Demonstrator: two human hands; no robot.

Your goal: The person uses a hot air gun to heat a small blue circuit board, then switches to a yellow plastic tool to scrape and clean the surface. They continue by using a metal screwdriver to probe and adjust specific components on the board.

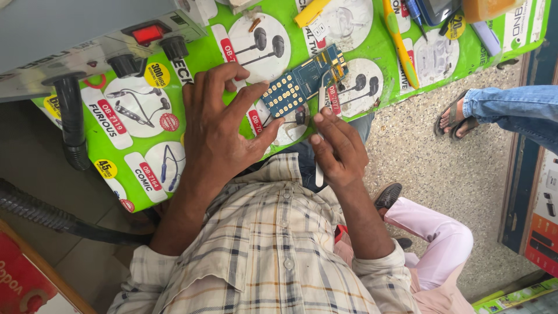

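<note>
board: small blue circuit board (302,81) with rows of gold keypad contacts, lying flat and a bit diagonal on the table (133,139), which is covered in a green printed sheet. Face up, I'd guess so the contacts and parts are reachable from above.

left hand: left hand (218,131) spread wide and pressed palm-down on the sheet, fingers (256,93) fanned out with the tips touching the lower-left end of the board. Not gripping anything, it looks more like a clamp so the board can't skid around while it's being poked.

right hand: right hand (340,151) pinched shut around a pair of thin white tweezers (321,107), held like a pen. The tips reach up onto the right part of the board, near the metal bits; the back end sticks out under the palm. Can't tell if the tips have anything between them, too small.

station: grey box with a red rocker switch and black knobs (125,43) sits top-left, with a black ribbed hose (70,122) hanging off it, kept just beside the work.

clutter: yellow-handled tools (398,40) lie further back on the sheet, well apart from the board, probably parked there within reach.

other people: a sandalled foot in jeans (459,116) and a leg in pink trousers (436,232) stand on the speckled floor, neither touching the table.
</note>
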